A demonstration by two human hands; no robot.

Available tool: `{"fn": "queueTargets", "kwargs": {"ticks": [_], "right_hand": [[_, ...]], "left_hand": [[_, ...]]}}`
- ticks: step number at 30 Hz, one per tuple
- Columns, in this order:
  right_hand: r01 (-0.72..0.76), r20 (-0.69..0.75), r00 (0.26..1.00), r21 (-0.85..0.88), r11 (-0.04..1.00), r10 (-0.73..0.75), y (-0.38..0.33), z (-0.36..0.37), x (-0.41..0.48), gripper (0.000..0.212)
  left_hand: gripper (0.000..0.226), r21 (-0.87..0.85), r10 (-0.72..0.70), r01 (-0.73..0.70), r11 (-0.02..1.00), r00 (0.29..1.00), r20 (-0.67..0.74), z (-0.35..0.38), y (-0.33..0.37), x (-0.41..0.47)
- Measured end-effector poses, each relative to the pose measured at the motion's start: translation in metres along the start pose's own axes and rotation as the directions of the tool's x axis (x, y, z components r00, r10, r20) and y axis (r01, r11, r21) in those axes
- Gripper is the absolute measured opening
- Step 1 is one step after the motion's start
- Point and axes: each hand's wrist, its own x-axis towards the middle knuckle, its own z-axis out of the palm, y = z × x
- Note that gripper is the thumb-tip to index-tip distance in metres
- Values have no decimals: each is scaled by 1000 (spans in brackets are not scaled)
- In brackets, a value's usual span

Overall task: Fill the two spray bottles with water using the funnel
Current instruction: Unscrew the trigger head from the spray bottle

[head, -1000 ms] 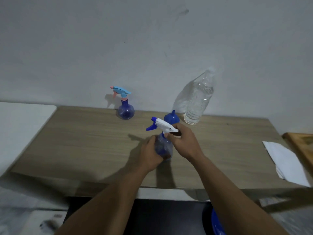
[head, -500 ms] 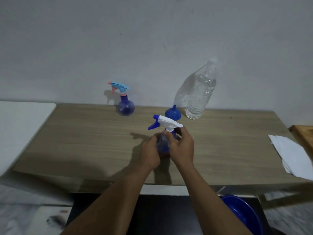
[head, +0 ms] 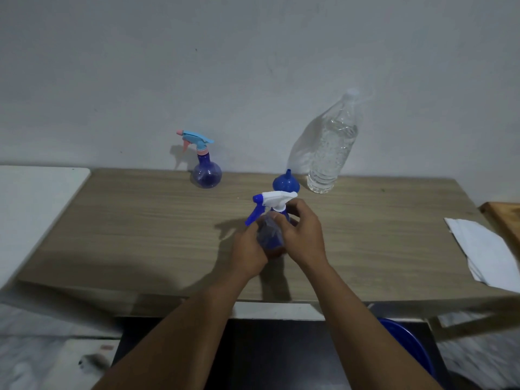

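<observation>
A blue spray bottle with a white and blue trigger head (head: 274, 201) stands in the middle of the wooden table (head: 140, 226). My left hand (head: 249, 249) grips its round body from the left. My right hand (head: 302, 235) has its fingers curled round the bottle's neck just under the trigger head. A second blue spray bottle with a light-blue and pink head (head: 206, 171) stands at the back by the wall. A blue funnel (head: 285, 183) sits upside down behind the held bottle. A clear plastic water bottle (head: 333, 149) stands to its right.
White folded paper (head: 484, 249) lies at the table's right end beside a wooden board (head: 503, 218). A white surface (head: 33, 209) adjoins the table on the left. A blue basin (head: 408, 350) sits below the front edge.
My right hand has shifted lower on the bottle's neck, and the trigger head has turned a little. The view has tilted so the table sits lower. The other objects have not moved.
</observation>
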Motion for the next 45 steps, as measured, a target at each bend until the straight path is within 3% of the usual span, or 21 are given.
{"fn": "queueTargets", "kwargs": {"ticks": [3, 7, 11, 16, 21, 24, 27, 32, 38, 45], "right_hand": [[19, 55, 998, -29, 999, -17, 1, -3, -1, 23], [-29, -3, 1000, 0, 1000, 29, 0, -2, -1, 38], [-11, 67, 998, -28, 1000, 13, 3, -4, 1, 26], [-17, 53, 998, -34, 999, 19, 2, -5, 1, 33], [8, 112, 994, -19, 1000, -6, -2, -7, 4, 23], [21, 131, 991, -39, 999, -15, -2, -7, 4, 28], [8, 78, 997, -56, 998, -4, -1, -5, 5, 28], [45, 170, 985, -78, 996, -32, -3, -7, 10, 29], [45, 155, 988, -136, 990, -24, -3, -4, 11, 27], [139, 130, 984, -171, 975, -118, -9, -7, 10, 66]], "left_hand": [[49, -70, -16, 16, 997, 1000, -2, 0, -1, -1], [52, -127, -7, 7, 992, 1000, -7, 1, -2, -1], [61, -36, 76, -77, 996, 997, -12, -3, 0, -2], [70, -22, 118, -119, 993, 992, -43, -3, -3, -1], [64, 53, 162, -165, 985, 985, 56, -3, -5, 4], [69, -43, 122, -120, 992, 992, 42, -4, -7, 7], [64, -5, 111, -111, 994, 993, 28, -5, -11, 10], [80, -63, 111, -107, 992, 992, 64, -8, -12, 13], [76, -73, 88, -84, 994, 994, 59, -8, -6, 13], [71, -42, 122, -119, 992, 990, 65, -15, -8, 17]]}}
